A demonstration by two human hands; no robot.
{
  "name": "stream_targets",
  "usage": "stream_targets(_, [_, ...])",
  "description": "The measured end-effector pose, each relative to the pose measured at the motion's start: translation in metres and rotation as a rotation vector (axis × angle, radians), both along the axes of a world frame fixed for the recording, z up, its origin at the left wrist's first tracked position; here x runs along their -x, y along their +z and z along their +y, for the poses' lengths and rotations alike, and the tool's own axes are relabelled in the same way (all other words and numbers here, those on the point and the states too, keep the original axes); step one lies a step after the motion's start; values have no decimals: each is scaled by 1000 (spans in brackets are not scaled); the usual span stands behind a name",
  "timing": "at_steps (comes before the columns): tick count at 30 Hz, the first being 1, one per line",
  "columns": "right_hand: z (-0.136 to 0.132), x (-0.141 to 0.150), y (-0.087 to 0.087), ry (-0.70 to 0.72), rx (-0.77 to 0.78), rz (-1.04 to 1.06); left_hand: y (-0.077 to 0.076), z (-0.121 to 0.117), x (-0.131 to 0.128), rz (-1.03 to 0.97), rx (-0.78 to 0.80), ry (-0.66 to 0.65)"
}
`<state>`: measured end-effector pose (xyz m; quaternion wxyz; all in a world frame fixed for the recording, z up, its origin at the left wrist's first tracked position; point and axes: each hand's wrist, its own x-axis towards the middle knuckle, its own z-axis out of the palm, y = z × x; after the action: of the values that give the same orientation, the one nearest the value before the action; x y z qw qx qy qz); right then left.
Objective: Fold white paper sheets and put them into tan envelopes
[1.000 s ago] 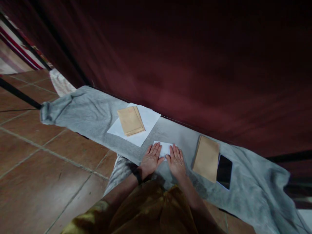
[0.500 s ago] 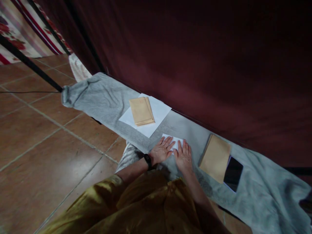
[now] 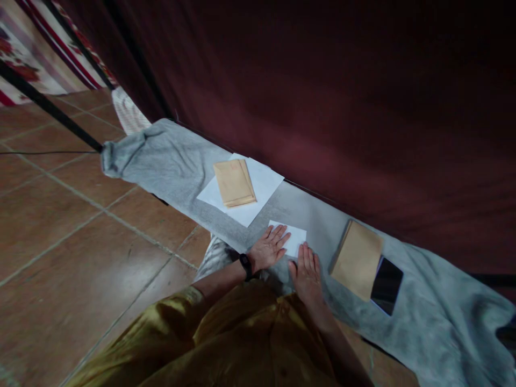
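A small white sheet of paper (image 3: 297, 240), apparently folded, lies on the grey cloth in front of me. My left hand (image 3: 267, 249) rests flat on its left part, fingers spread. At the paper's lower right edge lies my right hand (image 3: 307, 273), palm down with the fingers stretched out; only its fingertips reach the paper. Farther left, a stack of tan envelopes (image 3: 234, 183) sits on larger white sheets (image 3: 265, 185). Right of my right hand is another tan envelope stack (image 3: 358, 259).
A dark-screened phone (image 3: 387, 286) lies against the right stack. The grey cloth (image 3: 177, 161) covers a long narrow surface, wrinkled at both ends. A dark red curtain (image 3: 322, 107) hangs along the far edge. Tiled floor (image 3: 100, 258) and a black pole (image 3: 48, 105) are on the left.
My right hand has slid down toward me, from on top of the small paper to its lower edge, uncovering its right part. My left hand has stayed in place.
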<state>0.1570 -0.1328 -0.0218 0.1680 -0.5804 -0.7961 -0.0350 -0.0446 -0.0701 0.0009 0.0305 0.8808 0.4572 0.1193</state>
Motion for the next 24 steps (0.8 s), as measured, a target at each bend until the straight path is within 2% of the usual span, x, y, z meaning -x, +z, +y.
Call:
stream_targets(6, [-16, -7, 1, 48, -29, -41, -4, 2, -2, -35, 2, 25])
stream_targets(9, [-18, -8, 0, 49, -42, -38, -1, 3, -17, -45, 28, 54])
stream_targets(13, [-17, -8, -1, 54, -60, -32, 1, 8, -44, -49, 45, -1])
stream_targets(15, [-16, -7, 0, 57, -58, -30, 0, 12, -48, -50, 33, 1])
stream_targets(19, [-15, -6, 4, 50, -33, 0, -3, 20, -29, -45, 8, 70])
stream_targets(24, [-16, -3, 7, 40, -52, 31, 0, 27, 29, -92, -33, 175])
